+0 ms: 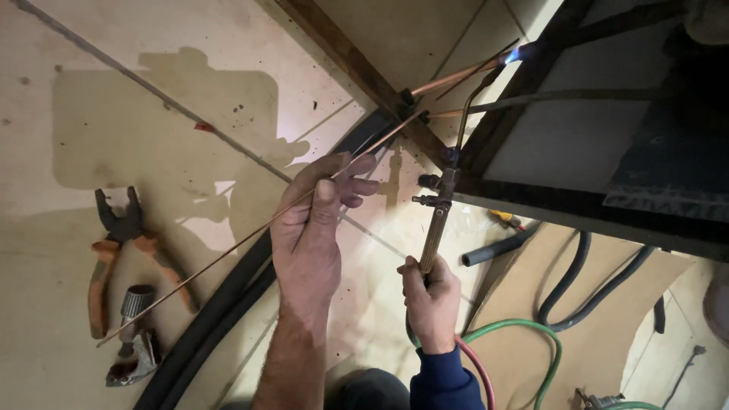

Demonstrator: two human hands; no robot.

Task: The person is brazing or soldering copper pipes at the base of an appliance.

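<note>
Overhead, both hands (307, 228) work above scuffed beige floor tiles (114, 137).

Two hands: left hand (307, 235), right hand (430, 300) | one torch (439, 216) | one filler rod (250, 231) | one pair of orange-handled pliers (121, 243) | two hoses: green hose (531, 328), red hose (480, 372)

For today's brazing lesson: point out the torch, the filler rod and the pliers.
torch (434, 235): head view, on its ribbed brass handle.
filler rod (228, 252): head view, mid-length of the thin rod.
pliers (121, 222): head view, at the dark pivot.
</note>
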